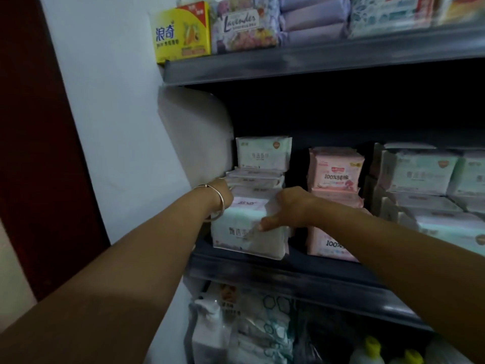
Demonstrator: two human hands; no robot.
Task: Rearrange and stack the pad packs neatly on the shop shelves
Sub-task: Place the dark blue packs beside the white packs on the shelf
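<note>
- Front pale-green soft plastic pad pack stands upright at the front edge of the dark metal middle shelf, near its left end, printed face outward, long axis running left to right.
- Right hand curls over its top right corner, thumb on the face, probably squaring it.
- Left hand, silver bangle at the wrist, reaches along the stack's left side; its fingers are hidden.
- Behind, flat-stacked pale-green packs carry one upright pack near the back edge.

mint-white pad packs — pink packs, yellow box.
</note>
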